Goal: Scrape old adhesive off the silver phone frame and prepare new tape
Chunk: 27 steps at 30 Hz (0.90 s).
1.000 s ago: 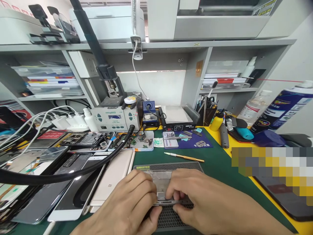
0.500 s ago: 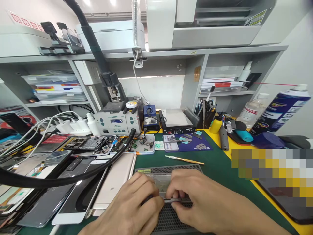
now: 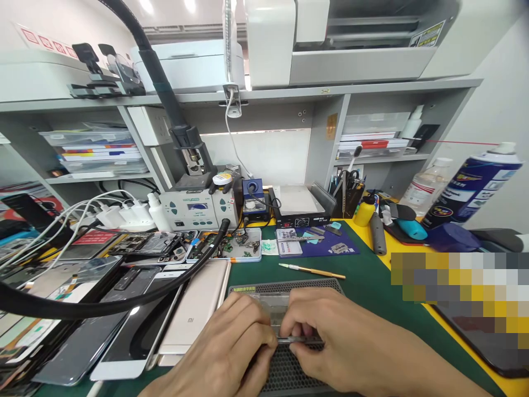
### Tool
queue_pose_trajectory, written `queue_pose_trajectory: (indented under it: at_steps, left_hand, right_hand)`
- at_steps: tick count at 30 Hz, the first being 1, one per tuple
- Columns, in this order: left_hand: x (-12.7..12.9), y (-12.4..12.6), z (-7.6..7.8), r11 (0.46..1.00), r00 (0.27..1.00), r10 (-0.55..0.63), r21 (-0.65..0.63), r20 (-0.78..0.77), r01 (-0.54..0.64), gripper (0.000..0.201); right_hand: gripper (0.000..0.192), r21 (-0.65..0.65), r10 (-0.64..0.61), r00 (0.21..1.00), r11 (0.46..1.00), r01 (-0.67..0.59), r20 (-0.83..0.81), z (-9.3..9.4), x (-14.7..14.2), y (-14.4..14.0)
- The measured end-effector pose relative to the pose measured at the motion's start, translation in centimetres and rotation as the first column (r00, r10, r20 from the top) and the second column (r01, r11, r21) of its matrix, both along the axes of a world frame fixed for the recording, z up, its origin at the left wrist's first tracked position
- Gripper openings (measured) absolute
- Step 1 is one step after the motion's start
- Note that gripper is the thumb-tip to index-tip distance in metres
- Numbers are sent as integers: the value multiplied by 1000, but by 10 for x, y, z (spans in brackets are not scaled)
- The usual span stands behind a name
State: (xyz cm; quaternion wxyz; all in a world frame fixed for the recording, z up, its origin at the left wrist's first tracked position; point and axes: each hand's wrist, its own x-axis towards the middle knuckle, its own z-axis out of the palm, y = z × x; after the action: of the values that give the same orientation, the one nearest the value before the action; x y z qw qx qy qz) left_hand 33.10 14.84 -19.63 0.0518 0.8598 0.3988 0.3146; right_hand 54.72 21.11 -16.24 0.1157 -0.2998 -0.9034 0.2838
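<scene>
My left hand and my right hand meet at the bottom centre over a dark perforated mat. Both grip the near edge of a thin phone frame that lies on the mat; its far part looks pale and shiny. The fingers of both hands pinch the frame's metal rim from each side. Most of the frame is hidden under my hands.
Several phones, among them a gold one, lie stacked at the left under a thick black hose. A hot-air station, a parts tray, a heating plate and a thin tool lie behind. Spray can at right.
My hands have stayed on the frame, shifting slightly nearer. The view has tilted up a little.
</scene>
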Motion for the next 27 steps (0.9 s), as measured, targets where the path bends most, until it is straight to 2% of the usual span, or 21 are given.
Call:
queue_pose_trajectory:
  at_steps: [5,14,27]
  left_hand:
    - [-1,-2,-2,1000,999,-11,18,39,11,18]
    - [-1,-1,4,999,999,-10,-47,-43,8,20]
    - [-2,0,0,995,1000,-14,-94,21,16,17]
  right_hand:
    - [10,-4,-11,1000,1000,11,-2,0,0,0]
    - [10,-24,-24,1000,999,23,-4,0,0,0]
    - [13,-6,-35,999,999,35,-3,-6,0,0]
